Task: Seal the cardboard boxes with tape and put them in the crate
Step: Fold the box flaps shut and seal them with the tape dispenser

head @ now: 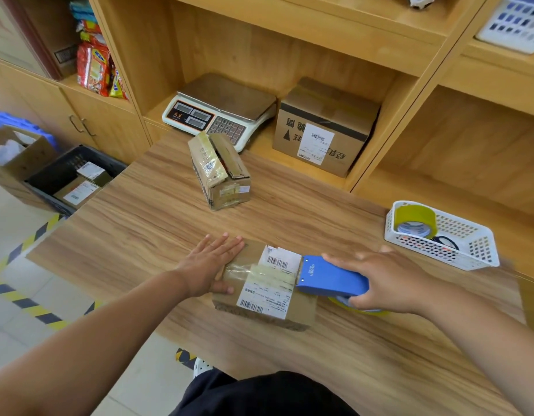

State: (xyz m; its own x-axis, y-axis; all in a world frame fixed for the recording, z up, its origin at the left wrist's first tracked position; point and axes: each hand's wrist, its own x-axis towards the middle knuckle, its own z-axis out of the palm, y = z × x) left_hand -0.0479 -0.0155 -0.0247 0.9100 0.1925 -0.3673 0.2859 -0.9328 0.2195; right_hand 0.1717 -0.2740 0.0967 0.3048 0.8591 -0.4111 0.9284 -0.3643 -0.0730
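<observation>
The near box [264, 291] lies on the table [139, 235], left hand [213, 262] on its left end, dispenser [331, 276] on its right end. Behind it, the far box [220, 172]; right, the basket [482, 250]; behind-left, the crate [58, 172].

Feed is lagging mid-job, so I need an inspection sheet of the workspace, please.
Surface: wooden table, two boxes on it.
Job's things: near box, labelled, tape partly across its top; far box, flap lifted; black crate on the floor at left holds parcels.
Clutter: white basket with tape roll; scale and large box on the shelf.
Hands: left hand flat on near box; right hand grips blue tape dispenser at the box's right end.
Cables: nothing seen.
Surroundings: wooden shelves, snack packets, striped floor tape.
</observation>
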